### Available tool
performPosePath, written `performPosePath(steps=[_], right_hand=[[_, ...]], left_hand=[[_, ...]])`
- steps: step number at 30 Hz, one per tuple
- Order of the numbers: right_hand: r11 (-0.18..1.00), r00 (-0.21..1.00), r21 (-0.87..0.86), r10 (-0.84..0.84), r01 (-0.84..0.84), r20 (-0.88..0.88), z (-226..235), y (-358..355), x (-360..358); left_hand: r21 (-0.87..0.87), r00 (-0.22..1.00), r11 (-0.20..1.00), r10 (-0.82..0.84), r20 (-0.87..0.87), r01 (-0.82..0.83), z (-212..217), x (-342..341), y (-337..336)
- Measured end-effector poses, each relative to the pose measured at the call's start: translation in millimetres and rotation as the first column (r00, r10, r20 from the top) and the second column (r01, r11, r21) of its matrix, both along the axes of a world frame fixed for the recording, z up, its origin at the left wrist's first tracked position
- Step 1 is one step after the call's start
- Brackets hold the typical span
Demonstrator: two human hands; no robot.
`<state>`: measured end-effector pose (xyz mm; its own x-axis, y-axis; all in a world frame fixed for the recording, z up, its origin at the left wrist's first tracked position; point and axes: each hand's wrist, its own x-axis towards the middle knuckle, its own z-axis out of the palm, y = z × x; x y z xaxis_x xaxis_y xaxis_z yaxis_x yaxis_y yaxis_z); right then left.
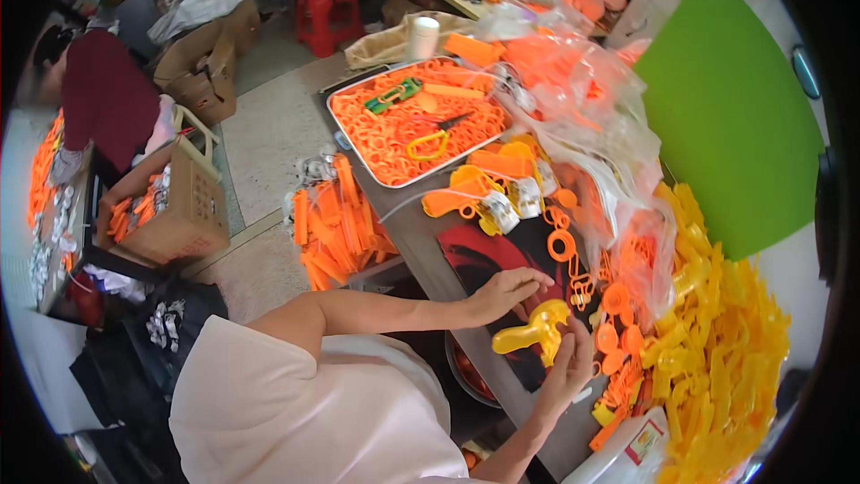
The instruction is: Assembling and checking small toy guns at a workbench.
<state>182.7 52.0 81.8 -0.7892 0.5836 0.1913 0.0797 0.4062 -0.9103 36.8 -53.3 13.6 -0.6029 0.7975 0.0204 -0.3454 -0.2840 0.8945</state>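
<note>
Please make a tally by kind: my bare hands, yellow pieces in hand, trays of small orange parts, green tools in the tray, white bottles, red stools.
Hands, left hand and right hand: 2
Yellow piece: 1
Tray: 1
Green tool: 1
White bottle: 1
Red stool: 1
Total: 7

We wear a plain, pale pinkish-white top [358, 421] with a short, loose sleeve [235, 372]; our forearms [390, 313] and hands [498, 298] are bare.

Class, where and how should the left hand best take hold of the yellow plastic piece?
Probably by the smooth, rounded stem of the yellow plastic piece, coming from the person's left: it juts leftward, clear of the right hand, which holds the opposite side.
</note>
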Motion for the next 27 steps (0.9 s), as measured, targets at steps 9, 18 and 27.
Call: performPosePath(steps=[9, 18, 27], right_hand=[[0.702, 0.952, 0.659, 0.094, -0.272, 0.292, -65.0, -10.9, -46.9], [0.648, 0.994, 0.754, -0.072, 0.106, -0.078, -66.5, -20.6, -79.4], [0.619, 0.945, 0.714, -0.215, 0.328, -0.247, -79.8, -0.9, -74.9]], left_hand=[[0.077, 0.572, 0.882, 0.367, -0.734, -0.466, -8.8, -18.9, -23.3], [0.259, -0.061, 0.662, 0.307, -0.95, -0.703, 68.3, -205.3, -38.1], [-0.149, -0.125, 0.466, -0.507, -0.853, -0.872, 75.6, -332.5, 24.0]])
